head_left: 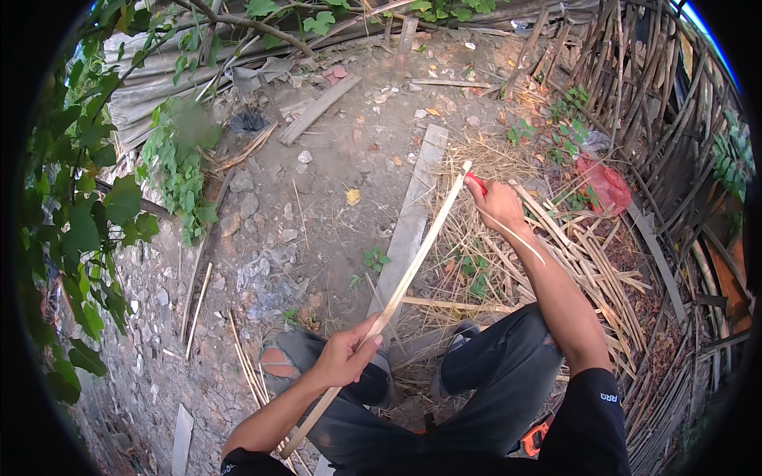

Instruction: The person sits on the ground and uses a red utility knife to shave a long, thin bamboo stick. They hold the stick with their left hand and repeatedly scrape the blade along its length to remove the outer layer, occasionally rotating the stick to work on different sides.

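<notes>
- Bare, stony dirt ground (317, 198) fills the yard, with leafy green branches (95, 206) along the left and a fence of weathered wooden stakes (675, 143) curving round the right.
- Seated person's knees in torn dark grey jeans (492, 373) point toward a grey wooden plank (413, 214) lying on the ground.
- Long, thin, pale bamboo strip (413, 262) runs slantwise from beside the lower left forearm up toward the far end of the plank.
- Left hand (345, 357) is wrapped round the strip low down, fingers curled tight about it and thumb laid along the top.
- Right hand (498, 202) sits at the strip's upper end, fingers closed round a red-handled tool (476, 184) of which only a bit of the handle shows; its blade cannot be made out.
- Thin pale sliver (520, 236) curls away below the right wrist.
- Heap of split bamboo slats (587, 262) and dry straw lies beside the right arm.
- Crumpled red plastic bag (605, 184) rests near the fence.
- Orange and black object (536, 436) peeks out near the right hip.
</notes>
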Demonstrator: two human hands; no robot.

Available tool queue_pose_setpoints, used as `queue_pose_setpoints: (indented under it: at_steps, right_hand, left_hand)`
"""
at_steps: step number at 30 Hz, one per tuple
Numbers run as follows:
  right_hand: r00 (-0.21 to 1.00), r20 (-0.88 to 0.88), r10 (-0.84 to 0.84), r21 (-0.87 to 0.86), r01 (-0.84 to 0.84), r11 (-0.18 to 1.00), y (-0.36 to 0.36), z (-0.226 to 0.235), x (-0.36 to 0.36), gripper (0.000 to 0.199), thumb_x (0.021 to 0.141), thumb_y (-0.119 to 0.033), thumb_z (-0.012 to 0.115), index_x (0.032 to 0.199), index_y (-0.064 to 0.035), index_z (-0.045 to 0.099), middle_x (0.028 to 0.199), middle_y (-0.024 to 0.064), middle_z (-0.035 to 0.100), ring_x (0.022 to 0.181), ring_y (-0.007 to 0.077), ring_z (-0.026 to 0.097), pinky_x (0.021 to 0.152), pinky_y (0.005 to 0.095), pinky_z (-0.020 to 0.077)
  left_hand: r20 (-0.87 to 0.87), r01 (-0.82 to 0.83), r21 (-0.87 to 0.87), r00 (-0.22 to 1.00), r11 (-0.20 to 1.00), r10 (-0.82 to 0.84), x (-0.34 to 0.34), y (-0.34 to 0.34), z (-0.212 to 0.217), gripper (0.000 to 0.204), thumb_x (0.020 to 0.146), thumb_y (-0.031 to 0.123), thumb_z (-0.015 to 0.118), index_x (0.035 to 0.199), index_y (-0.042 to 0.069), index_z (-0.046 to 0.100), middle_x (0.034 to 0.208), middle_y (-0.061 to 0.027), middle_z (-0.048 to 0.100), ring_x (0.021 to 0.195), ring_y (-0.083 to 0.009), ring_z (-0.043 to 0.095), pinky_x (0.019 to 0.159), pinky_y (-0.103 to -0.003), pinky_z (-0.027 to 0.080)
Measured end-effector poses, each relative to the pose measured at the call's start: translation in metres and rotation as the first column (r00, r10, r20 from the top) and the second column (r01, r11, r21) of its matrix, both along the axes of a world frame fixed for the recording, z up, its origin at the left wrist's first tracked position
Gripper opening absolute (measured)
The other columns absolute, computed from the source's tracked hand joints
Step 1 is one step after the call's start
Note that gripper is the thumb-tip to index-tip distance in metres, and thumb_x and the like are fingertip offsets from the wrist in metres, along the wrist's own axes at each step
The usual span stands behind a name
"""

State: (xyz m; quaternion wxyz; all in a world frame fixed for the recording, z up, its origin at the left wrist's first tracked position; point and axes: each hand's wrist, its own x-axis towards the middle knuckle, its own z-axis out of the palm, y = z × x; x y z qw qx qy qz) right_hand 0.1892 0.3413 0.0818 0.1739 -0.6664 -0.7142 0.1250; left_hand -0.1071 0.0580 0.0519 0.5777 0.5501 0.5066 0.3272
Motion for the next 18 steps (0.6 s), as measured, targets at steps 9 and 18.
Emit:
queue_pose_setpoints:
  at_steps: [9,18]
  right_hand:
    - [0.925,-0.102,-0.367,0.136,0.379,0.916,0.059,-0.041,0.115,0.076,0.099,-0.065,0.038,0.096,0.0029,0.073,0.095,0.0356,0.067,0.100,0.0502,0.065,0.089,0.0545,0.0497]
    - [0.996,0.069,0.057,-0.026,-0.055,0.998,0.019,-0.051,0.056,0.067,0.098,-0.060,0.048,0.088,0.0034,0.069,0.085,0.0305,0.068,0.089,0.0475,0.067,0.082,0.0531,0.0507]
  left_hand:
    - [-0.159,0.123,0.093,0.981,0.988,-0.107,-0.028,-0.029,0.001,0.050,0.103,0.017,0.055,0.150,0.006,0.044,0.059,0.0041,0.056,0.043,-0.0042,0.053,0.043,-0.021,0.043]
    - [0.075,-0.264,0.046,0.963,0.963,0.260,-0.006,-0.002,0.004,0.050,0.105,0.013,0.051,0.153,0.005,0.039,0.067,0.0010,0.052,0.043,-0.0041,0.044,0.040,-0.020,0.037]
